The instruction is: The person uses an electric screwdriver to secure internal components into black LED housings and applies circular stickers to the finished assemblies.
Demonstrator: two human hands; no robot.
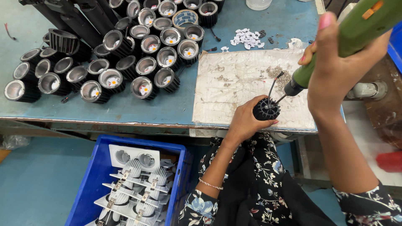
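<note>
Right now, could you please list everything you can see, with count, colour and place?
finned housing: one, black, on the white mat, held by the left hand, two wires rising
power screwdriver: one, green, tip at the housing
work mat: one, dirty white, right part of the table
table: one, blue top
lamp housings: dozens, black with silver reflectors, left part of the table
tape roll: one, among the housings
small parts: a pile, white, behind the mat
crate: one, blue, below the table, holding white fittings
left hand: around the housing
right hand: gripping the screwdriver
</note>
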